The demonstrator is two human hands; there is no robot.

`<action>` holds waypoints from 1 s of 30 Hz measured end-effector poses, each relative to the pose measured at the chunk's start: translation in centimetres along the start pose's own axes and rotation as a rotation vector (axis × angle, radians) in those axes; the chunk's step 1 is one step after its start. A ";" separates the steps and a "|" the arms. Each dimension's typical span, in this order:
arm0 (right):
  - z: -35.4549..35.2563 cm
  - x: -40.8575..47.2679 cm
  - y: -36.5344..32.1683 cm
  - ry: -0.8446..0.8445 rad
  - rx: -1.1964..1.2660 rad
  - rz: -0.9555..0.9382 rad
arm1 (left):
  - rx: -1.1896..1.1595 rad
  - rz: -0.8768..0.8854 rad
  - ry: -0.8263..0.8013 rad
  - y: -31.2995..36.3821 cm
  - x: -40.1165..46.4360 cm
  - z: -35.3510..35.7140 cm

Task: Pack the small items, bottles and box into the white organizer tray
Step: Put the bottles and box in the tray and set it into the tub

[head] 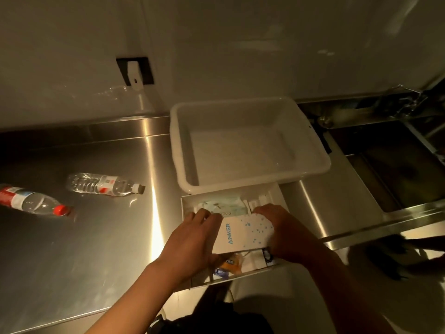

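Observation:
A white box with blue "ANKER" lettering (243, 233) lies in the flat white organizer tray (184, 206) at the counter's front edge. My left hand (192, 239) grips the box's left side and my right hand (281, 231) grips its right side. Under and around the box are small packets: a pale green pouch (224, 206) behind it, an orange packet (231, 261) in front. Two clear plastic bottles lie on their sides on the steel counter at the left: one with a white cap (106, 184), one with a red cap (31, 201).
A deep white plastic tub (248, 141) stands empty just behind the tray. To the right is a steel sink basin (397, 172) with a tap (407, 97) at the back. A white plug sits in a wall socket (134, 72).

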State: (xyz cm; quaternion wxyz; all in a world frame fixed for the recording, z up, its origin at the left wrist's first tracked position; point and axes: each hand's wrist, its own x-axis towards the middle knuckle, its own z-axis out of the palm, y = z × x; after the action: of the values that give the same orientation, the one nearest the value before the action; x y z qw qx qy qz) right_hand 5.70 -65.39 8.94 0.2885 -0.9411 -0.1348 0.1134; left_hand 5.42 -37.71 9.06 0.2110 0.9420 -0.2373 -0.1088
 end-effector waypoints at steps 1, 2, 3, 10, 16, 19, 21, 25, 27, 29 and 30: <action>0.4 -0.3 0.7 -0.034 -0.022 -0.022 | 0.022 -0.009 -0.023 0.2 0.0 0.7; 0.8 -0.6 1.5 -0.067 -0.044 -0.050 | 0.049 -0.022 -0.045 0.4 0.0 1.2; 1.2 -0.8 2.1 -0.103 -0.054 -0.059 | 0.074 -0.038 -0.071 0.4 -0.1 1.7; 2.9 -0.5 3.5 -0.189 0.016 -0.122 | 0.231 -0.102 -0.178 1.2 -0.2 4.3; 4.2 1.2 4.6 -0.308 -0.020 -0.025 | 0.255 -0.161 -0.219 1.3 0.4 5.4; 4.7 1.1 5.7 -0.319 -0.018 0.001 | 0.264 -0.176 -0.240 1.0 0.4 5.7; 4.5 0.7 6.2 -0.313 0.032 -0.023 | 0.264 -0.183 -0.262 0.8 0.4 5.6; 4.5 0.9 5.7 -0.349 0.049 0.063 | 0.358 -0.114 -0.278 1.1 0.4 5.6; 4.6 1.2 5.4 -0.364 0.031 0.089 | 0.402 -0.082 -0.273 1.3 0.4 5.8; 4.7 1.5 4.9 -0.362 0.030 0.127 | 0.420 -0.075 -0.245 1.3 0.2 5.7; 4.8 1.6 4.6 -0.361 0.016 0.159 | 0.424 -0.071 -0.235 1.3 0.2 5.7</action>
State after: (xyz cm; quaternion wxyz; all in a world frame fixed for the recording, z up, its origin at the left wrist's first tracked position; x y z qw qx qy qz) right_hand 6.68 -66.11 2.16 0.2575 -0.9108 -0.1087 0.3038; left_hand 3.37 -40.80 4.57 -0.0245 0.9539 -0.2443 -0.1725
